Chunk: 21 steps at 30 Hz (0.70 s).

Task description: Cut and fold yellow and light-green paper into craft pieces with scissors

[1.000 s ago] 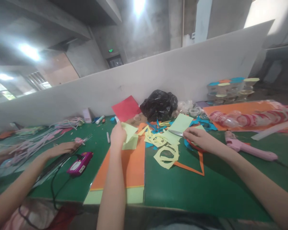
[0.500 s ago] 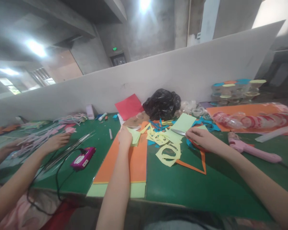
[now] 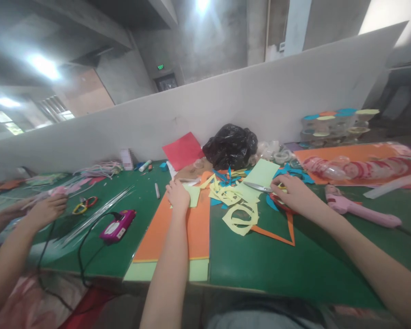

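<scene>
My left hand [image 3: 178, 194] is over the top of an orange paper sheet [image 3: 174, 233], its bent fingers closed at the edge of a small light green paper piece [image 3: 194, 195]. The fingertips are partly hidden. My right hand [image 3: 287, 192] grips a pair of scissors [image 3: 257, 187] by the handle, blades pointing left over a larger light green sheet [image 3: 263, 172]. Yellow paper offcuts [image 3: 226, 194] and a yellow piece with a round cut-out [image 3: 231, 225] lie between my hands. An orange paper offcut [image 3: 272, 235] lies below my right hand.
A black plastic bag [image 3: 231, 146] and a red sheet [image 3: 183, 151] stand by the partition. A pink glue gun [image 3: 366, 214] lies right. To the left are a purple power box [image 3: 118, 226], yellow-and-red scissors [image 3: 85, 205] and a co-worker's hand [image 3: 48, 210].
The light green piece by my left hand now lies flatter. My right hand has shifted slightly right with the scissors. The co-worker's hand moved left, uncovering the yellow-and-red scissors.
</scene>
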{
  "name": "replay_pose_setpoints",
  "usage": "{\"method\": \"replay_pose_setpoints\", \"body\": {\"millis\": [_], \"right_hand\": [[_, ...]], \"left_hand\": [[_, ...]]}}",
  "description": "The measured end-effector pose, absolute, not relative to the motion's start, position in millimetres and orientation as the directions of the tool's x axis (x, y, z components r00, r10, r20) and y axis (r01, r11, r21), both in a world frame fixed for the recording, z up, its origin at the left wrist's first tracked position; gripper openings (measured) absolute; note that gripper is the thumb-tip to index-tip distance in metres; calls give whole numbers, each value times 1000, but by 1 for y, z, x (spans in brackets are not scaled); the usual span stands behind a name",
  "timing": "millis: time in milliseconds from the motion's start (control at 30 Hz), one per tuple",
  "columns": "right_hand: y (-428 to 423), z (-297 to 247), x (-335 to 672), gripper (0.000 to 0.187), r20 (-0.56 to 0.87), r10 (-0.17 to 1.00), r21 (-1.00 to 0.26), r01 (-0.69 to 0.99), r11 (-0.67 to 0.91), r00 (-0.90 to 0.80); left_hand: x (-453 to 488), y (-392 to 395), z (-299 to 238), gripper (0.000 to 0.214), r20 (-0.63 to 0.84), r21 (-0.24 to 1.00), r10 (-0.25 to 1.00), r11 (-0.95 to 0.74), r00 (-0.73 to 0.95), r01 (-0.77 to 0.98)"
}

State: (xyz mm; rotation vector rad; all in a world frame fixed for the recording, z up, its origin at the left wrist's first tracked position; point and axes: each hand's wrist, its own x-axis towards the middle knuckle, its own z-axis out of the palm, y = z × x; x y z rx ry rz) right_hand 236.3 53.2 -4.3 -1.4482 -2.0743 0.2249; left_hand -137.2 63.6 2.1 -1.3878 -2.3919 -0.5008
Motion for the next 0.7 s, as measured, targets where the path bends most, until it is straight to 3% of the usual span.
{"method": "replay_pose_setpoints", "body": {"millis": [100,200,433,700], "right_hand": [[60,-13,243,32,455,864,-269,892,364,-215],[61,-16,244,37,401,896,-197,938,287,-190],[71,-14,228,50,234,969,-433,901,29,81],[118,-17,229,40,303,947,-578,811,95,105]], "left_hand": [[-138,64,14,39,500,147,716,485,-488,862],[-134,64,26,37,587,174,656,471,-475,865],[-118,65,32,32,672,89,671,345,-312,934],[-118,64,34,30,690,64,676,301,-260,952]]}}
